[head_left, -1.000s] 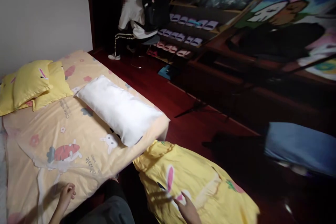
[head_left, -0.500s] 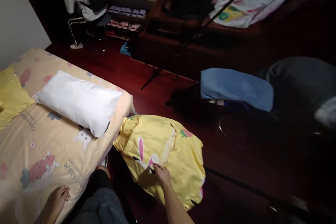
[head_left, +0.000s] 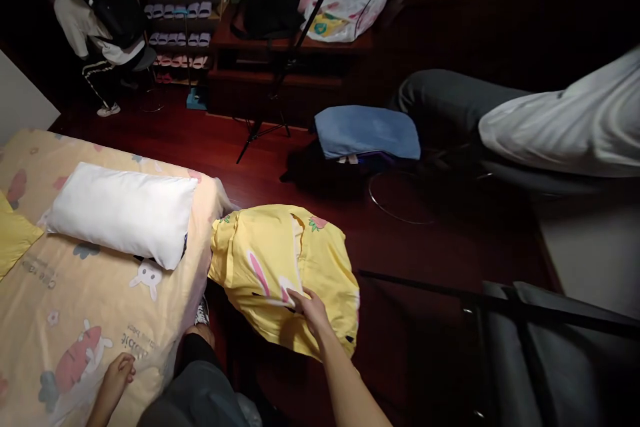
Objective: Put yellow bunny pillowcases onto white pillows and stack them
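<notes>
Handling the yellow rabbit-print cloth (head_left: pixel 325 250) should feel light, soft and floppy to you, hardly fragile, though it may slump or bunch. It sits just right of the bed (head_left: pixel 95 290); a fold along its edge looks the best place to pinch. Your right hand (head_left: pixel 313 312) rests on its near side, fingers part open, grip unclear; your left hand (head_left: pixel 119 373), loosely half curled above the bed, holds nothing visible.

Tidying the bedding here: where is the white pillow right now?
In the head view, the white pillow lies on the left, on the bed near its far right corner, with the yellow cloth to its lower right.
</notes>
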`<state>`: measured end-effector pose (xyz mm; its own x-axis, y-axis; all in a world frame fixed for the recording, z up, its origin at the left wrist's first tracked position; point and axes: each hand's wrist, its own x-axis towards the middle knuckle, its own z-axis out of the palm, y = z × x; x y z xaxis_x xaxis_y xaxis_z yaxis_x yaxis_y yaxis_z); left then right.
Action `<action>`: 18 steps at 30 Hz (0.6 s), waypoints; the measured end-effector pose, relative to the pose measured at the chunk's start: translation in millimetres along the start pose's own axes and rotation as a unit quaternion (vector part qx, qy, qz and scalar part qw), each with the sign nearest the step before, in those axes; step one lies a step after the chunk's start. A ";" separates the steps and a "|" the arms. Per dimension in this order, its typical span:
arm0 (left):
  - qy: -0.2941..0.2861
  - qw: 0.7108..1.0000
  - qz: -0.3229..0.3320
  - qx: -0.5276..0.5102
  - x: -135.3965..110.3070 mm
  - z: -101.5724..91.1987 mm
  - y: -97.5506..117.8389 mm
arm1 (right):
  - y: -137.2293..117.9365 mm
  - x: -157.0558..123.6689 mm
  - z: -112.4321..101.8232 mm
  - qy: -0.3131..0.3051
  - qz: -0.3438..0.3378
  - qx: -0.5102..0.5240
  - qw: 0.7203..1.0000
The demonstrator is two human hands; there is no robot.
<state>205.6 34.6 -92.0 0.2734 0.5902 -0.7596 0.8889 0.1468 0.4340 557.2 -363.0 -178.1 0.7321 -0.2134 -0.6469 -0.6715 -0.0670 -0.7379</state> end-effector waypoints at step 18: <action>-0.120 0.931 0.251 -0.234 -130.0 -48.6 9.2 | -213.0 -349.5 77.7 -0.303 -0.469 0.016 0.829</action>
<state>160.3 -2.2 34.2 0.7357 0.4919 -0.4656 0.3838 0.2636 0.8850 453.2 -198.4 190.3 0.8602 0.4480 0.2436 0.2215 0.1020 -0.9698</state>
